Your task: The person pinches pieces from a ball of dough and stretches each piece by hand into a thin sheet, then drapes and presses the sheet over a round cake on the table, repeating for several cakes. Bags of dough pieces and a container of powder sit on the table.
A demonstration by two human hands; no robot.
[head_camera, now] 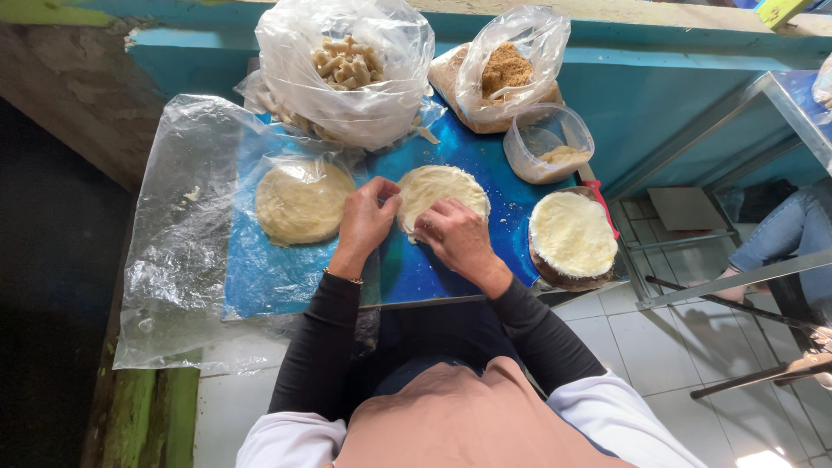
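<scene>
A thin round pale wrapper (442, 186) lies on the blue board (416, 269) in front of me. My left hand (365, 217) pinches its left edge with the fingertips. My right hand (455, 236) rests on its near edge, fingers curled onto it. Left of my hands a stack of round wrappers (302, 201) sits under clear plastic. To the right a dark bowl (555, 276) holds a mound of white grated filling (572, 232).
At the back stand a clear bag of pale cut pieces (347, 65), a bag of brown crumbs (507, 69) and a clear plastic tub (548, 143). A plastic sheet (173, 251) hangs off the board's left side. Another person's leg (784, 230) is at the right.
</scene>
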